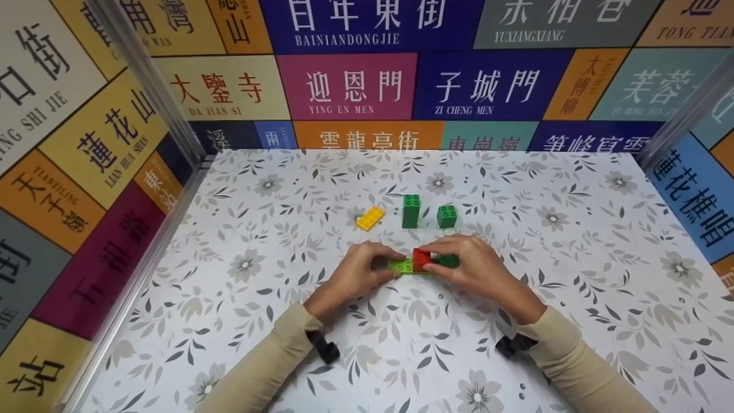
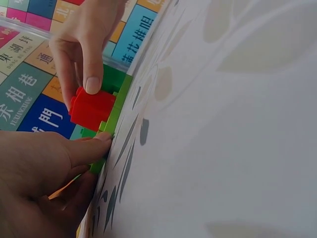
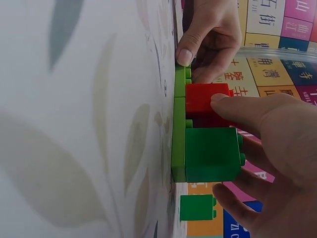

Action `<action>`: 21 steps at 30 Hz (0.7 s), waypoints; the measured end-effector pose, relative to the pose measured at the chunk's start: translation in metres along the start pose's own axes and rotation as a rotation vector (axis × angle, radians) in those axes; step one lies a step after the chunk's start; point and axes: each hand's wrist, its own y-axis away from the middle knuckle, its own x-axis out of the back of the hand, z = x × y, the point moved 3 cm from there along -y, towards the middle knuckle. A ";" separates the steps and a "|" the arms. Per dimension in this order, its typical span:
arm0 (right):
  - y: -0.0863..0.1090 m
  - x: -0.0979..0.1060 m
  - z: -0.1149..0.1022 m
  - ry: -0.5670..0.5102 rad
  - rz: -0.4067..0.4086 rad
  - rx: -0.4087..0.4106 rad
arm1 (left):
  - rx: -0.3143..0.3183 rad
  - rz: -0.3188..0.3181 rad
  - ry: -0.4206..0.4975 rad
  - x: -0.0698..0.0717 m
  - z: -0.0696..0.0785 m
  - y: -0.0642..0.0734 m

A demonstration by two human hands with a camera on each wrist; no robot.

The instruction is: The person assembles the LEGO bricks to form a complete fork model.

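Note:
My left hand [image 1: 367,268] pinches the left end of a light green base [image 1: 400,266] lying on the table. A seam in the right wrist view splits this base [image 3: 179,141] into two flat studded plates, end to end. My right hand [image 1: 471,263] holds a red brick [image 1: 421,260] between thumb and fingers, right at the studs over the seam. On the base's right end stands a dark green brick [image 3: 212,154], beside the red one and partly covered by my right hand in the head view.
Beyond the hands are a flat yellow plate [image 1: 370,218], a tall green stack [image 1: 410,211] and a shorter green brick [image 1: 446,217]. The table [image 1: 275,355] has a floral cover, and panels with printed characters [image 1: 350,86] border its back and sides.

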 end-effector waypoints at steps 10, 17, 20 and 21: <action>-0.003 -0.002 0.002 -0.059 0.009 0.010 | -0.004 0.003 0.002 0.003 0.000 0.002; 0.000 -0.003 0.004 -0.069 -0.010 -0.060 | -0.011 -0.006 0.013 0.002 -0.001 0.001; 0.000 -0.004 0.005 -0.104 -0.016 -0.054 | -0.007 -0.004 0.013 0.002 -0.002 0.001; -0.001 -0.005 0.005 -0.119 -0.019 -0.048 | -0.002 -0.005 0.013 0.001 -0.003 0.002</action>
